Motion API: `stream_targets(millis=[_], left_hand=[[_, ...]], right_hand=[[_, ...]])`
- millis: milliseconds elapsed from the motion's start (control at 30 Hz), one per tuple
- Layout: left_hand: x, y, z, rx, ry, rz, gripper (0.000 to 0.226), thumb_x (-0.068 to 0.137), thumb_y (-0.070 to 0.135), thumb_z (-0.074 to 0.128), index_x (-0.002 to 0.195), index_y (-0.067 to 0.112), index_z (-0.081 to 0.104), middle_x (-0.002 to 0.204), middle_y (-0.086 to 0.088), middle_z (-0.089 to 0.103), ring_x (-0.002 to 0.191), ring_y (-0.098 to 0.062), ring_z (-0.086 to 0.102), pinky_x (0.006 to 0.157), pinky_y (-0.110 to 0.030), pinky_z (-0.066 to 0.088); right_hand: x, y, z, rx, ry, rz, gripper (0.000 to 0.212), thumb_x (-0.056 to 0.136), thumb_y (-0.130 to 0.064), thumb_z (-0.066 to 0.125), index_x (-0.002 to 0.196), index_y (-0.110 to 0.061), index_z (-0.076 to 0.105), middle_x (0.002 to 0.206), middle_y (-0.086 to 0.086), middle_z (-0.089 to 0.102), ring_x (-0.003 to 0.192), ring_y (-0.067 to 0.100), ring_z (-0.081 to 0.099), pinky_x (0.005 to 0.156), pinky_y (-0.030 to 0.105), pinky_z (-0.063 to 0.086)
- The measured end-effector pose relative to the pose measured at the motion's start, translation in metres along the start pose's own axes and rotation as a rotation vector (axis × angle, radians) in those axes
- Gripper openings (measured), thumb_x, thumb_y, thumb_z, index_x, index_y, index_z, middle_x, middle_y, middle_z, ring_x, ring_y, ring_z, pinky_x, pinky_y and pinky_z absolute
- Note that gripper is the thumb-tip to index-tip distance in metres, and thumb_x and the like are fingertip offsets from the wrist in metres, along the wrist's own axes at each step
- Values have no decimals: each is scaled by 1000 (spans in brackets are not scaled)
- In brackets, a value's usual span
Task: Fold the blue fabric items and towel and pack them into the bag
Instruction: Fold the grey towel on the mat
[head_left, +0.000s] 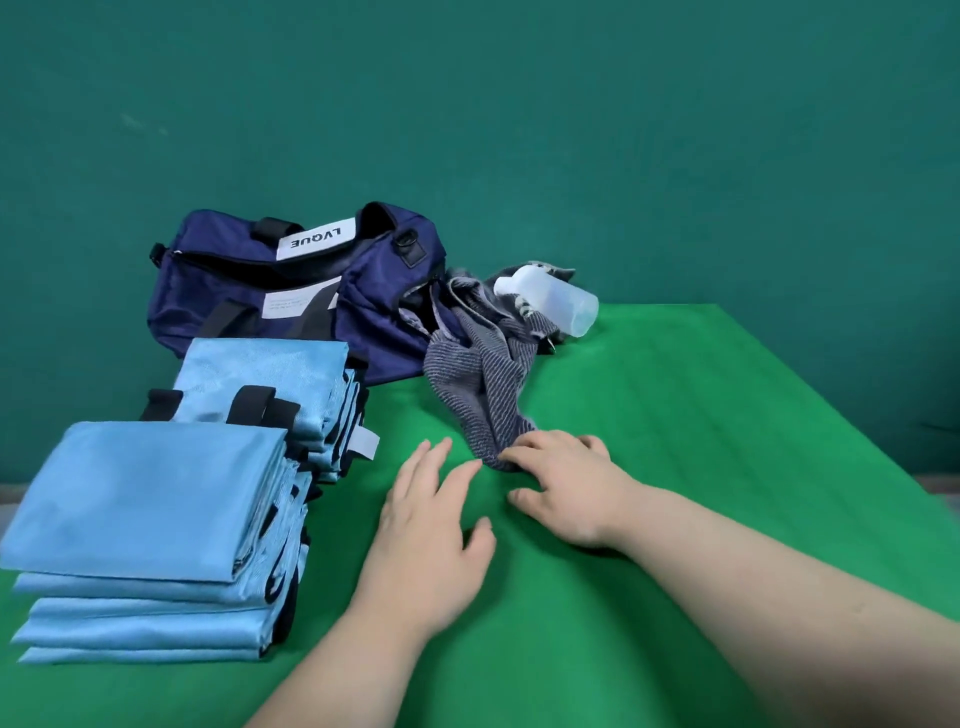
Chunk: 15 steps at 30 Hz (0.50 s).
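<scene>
A crumpled grey-blue striped towel (480, 374) trails from the bag towards me across the green table. My right hand (566, 486) rests on its near end, fingers bent over the cloth. My left hand (434, 525) lies flat on the table just left of that end, fingers straight. Two stacks of folded light blue fabric items stand at the left: a near stack (150, 525) of several pieces and a far stack (275, 384) with black straps. The navy duffel bag (291, 291) sits behind them, unzipped on top.
A translucent white plastic bottle (550, 300) lies on its side on the far part of the towel, right of the bag. The green table cover (675, 493) stretches right and towards me. A teal wall stands behind.
</scene>
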<state>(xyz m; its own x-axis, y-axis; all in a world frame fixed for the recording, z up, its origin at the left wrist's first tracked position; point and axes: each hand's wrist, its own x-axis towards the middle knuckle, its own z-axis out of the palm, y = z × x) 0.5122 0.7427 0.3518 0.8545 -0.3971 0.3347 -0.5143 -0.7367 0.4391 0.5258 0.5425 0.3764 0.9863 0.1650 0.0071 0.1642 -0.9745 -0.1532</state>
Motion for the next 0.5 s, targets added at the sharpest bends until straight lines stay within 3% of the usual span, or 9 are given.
stream_targets(millis=[100, 367, 500], left_hand=[[-3, 0, 0, 37, 2, 38, 69, 83, 55, 28, 146, 30, 40, 162, 5, 18, 150, -12, 1, 118, -28, 3], [-2, 0, 2, 82, -25, 70, 74, 82, 61, 21, 150, 34, 34, 164, 10, 10, 150, -8, -3, 121, -31, -1], [-5, 3, 3, 167, -122, 75, 79, 79, 66, 17, 152, 36, 27, 162, 13, 21, 149, -8, 15, 123, -39, 10]], right_hand=[[-22, -2, -4, -15, -27, -39, 53, 93, -52, 50, 143, -37, 42, 144, -11, 41, 137, 17, 35, 111, 51, 26], [-67, -4, -8, -18, -54, -95, 52, 93, -50, 51, 143, -37, 43, 145, -14, 39, 137, 13, 33, 113, 45, 22], [-93, -5, -9, -20, -66, -96, 52, 92, -48, 50, 143, -38, 42, 145, -15, 38, 137, 12, 32, 115, 45, 20]])
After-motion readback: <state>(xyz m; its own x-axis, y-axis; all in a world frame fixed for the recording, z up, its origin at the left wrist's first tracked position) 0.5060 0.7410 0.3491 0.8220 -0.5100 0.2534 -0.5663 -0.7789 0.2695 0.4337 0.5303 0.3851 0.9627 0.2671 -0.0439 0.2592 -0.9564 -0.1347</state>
